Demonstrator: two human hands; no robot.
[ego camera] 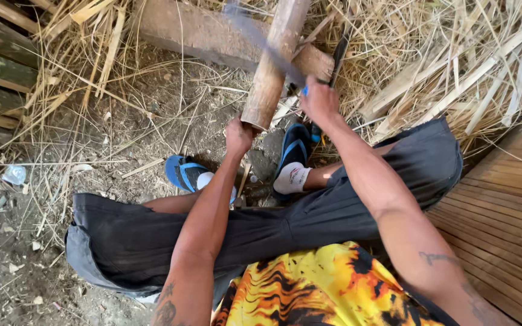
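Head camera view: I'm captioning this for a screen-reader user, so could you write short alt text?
A seated person's left hand grips the lower end of a bamboo pole propped on a wooden block, while the right hand holds a dark blade beside it. Blue sandals rest on dirt strewn with straw.

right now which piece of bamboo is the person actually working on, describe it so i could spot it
Start at the big weathered timber block lying across the top of the dirt. A thick, round, tan bamboo pole section leans against it, its lower end gripped by the left hand, with the right hand beside it holding a dark blade. Unlike the thin, flat, pale split strips around, it is whole and tubular.
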